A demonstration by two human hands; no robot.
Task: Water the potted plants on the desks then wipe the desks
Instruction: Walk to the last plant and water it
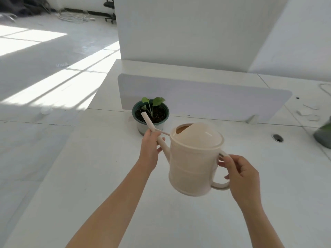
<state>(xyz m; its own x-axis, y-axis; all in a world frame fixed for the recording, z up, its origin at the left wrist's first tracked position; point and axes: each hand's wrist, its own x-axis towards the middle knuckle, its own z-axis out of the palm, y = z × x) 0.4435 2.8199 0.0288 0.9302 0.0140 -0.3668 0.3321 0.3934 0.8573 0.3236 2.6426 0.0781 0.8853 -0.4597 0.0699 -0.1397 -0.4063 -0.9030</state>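
A cream watering can [193,158] hangs above the white desk [100,176], tilted toward a small potted plant [150,114] in a green-rimmed pot beside the divider. Its long spout reaches over the pot's soil. My right hand [240,178] grips the can's handle. My left hand [151,147] holds the spout partway along it. No water stream is visible. A second potted plant [325,135] shows blurred at the right edge.
A low white divider panel [206,95] stands behind the pot. A cable grommet [277,137] sits in the desk at right, with thin cables [309,115] beyond. A small clear dish [46,110] lies on the floor at left. An office chair [110,8] stands far back.
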